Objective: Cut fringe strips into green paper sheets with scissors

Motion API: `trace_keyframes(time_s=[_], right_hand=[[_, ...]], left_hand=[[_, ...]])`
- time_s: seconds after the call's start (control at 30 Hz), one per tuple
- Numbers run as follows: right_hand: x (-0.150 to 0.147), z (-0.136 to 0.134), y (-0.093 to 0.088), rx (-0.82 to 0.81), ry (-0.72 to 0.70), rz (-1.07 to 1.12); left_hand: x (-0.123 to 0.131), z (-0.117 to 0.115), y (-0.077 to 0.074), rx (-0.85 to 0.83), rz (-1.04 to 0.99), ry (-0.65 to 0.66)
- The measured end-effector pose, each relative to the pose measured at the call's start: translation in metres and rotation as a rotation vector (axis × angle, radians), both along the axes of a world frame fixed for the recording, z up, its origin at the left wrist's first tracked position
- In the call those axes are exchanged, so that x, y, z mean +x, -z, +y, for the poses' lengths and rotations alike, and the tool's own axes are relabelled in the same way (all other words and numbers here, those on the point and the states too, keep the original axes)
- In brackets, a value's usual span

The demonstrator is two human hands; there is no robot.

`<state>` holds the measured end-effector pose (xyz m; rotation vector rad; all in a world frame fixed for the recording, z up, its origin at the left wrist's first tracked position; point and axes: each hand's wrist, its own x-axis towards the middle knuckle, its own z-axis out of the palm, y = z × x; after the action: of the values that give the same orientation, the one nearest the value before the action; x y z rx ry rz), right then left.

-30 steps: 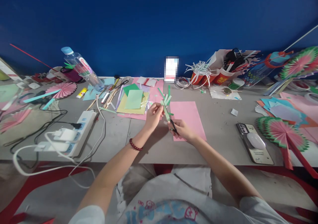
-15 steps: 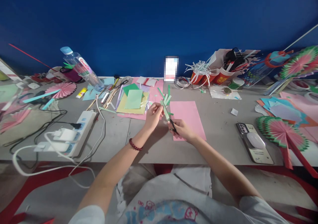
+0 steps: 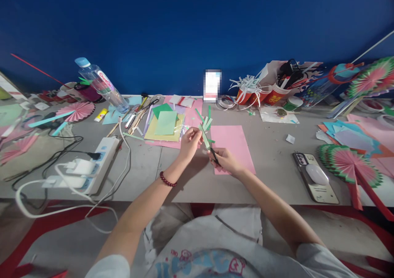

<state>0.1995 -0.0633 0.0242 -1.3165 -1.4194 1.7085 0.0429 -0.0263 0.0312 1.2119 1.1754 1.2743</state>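
Note:
My left hand point(image 3: 191, 141) pinches a narrow light green paper strip point(image 3: 207, 141) between thumb and fingers. In my right hand point(image 3: 226, 159) is a pair of scissors point(image 3: 213, 155) with black handles, my fingers closed around them. The scissor blades lie along the strip, pointing up and away from me; whether they are parted is too small to tell. Several cut green and pale strips point(image 3: 207, 122) lie on the table just beyond my hands. A pink paper sheet point(image 3: 237, 146) rests flat, partly under my right hand.
Left of my hands lie stacked coloured papers point(image 3: 166, 122). A white power strip point(image 3: 98, 167) with cables sits further left, near a leaning plastic bottle point(image 3: 103, 85). Red paper cups point(image 3: 273, 95) stand at the back right. A phone point(image 3: 315, 179) and folded paper fans point(image 3: 351, 165) lie at right.

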Motion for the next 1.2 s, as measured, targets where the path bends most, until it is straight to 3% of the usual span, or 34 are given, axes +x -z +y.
trace_keyframes(time_s=[0.37, 0.57, 0.83, 1.0, 1.2], right_hand=[[0.004, 0.002, 0.0, 0.025, 0.054, -0.068], [0.024, 0.017, -0.009, 0.109, 0.303, -0.068], [0.069, 0.036, -0.001, 0.422, 0.405, -0.749], [0.102, 0.044, -0.004, 0.365, 0.563, -1.039], [0.11, 0.045, -0.004, 0.303, 0.574, -1.125]], left_hand=[[0.0, 0.006, 0.005, 0.03, -0.033, -0.015], [-0.002, 0.006, 0.006, -0.039, -0.057, -0.034], [-0.004, 0.009, 0.006, -0.179, -0.118, -0.042], [-0.006, 0.011, 0.012, -0.27, 0.003, 0.13], [-0.004, 0.002, 0.018, -0.016, 0.381, 0.22]])
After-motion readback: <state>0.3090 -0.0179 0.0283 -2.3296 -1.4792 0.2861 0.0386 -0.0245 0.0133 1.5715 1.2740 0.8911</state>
